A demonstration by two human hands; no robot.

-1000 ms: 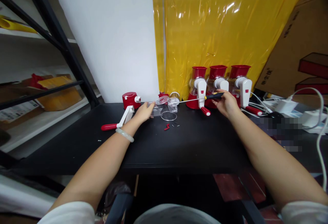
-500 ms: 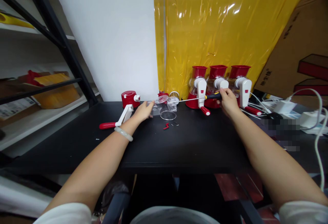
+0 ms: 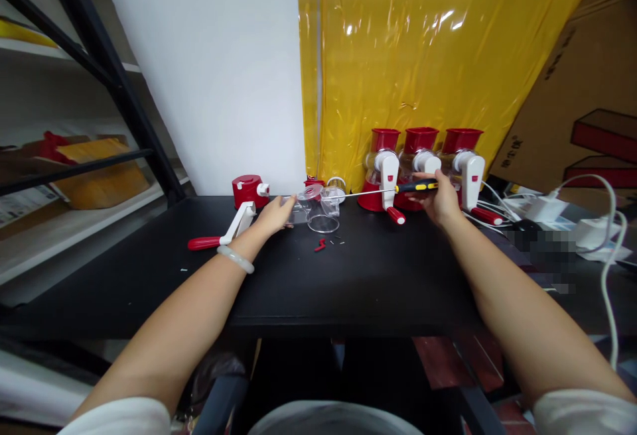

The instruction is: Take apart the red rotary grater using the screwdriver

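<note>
My left hand (image 3: 275, 215) is closed on the left end of a clear plastic grater body (image 3: 328, 204), which lies on its side with a round rim facing down. My right hand (image 3: 442, 203) holds a screwdriver by its black and yellow handle (image 3: 416, 186), thumb over the handle and fingers behind it. Its long thin shaft points left, and the tip reaches the clear body; exactly where it touches I cannot make out. In front of the body lie a small red part (image 3: 320, 245) and several tiny screws or pins (image 3: 342, 243).
Three red-and-white rotary graters (image 3: 382, 176) stand at the back right. A red base (image 3: 247, 191) and a white crank with red handle (image 3: 239, 226) lie left. A metal grating drum (image 3: 337, 185) sits behind the clear body. White cables and plugs (image 3: 545, 207) crowd the right side.
My right hand has shifted its grip on the screwdriver handle, its fingers now looser and more of the handle showing. The left hand keeps its hold; the view has moved slightly.
</note>
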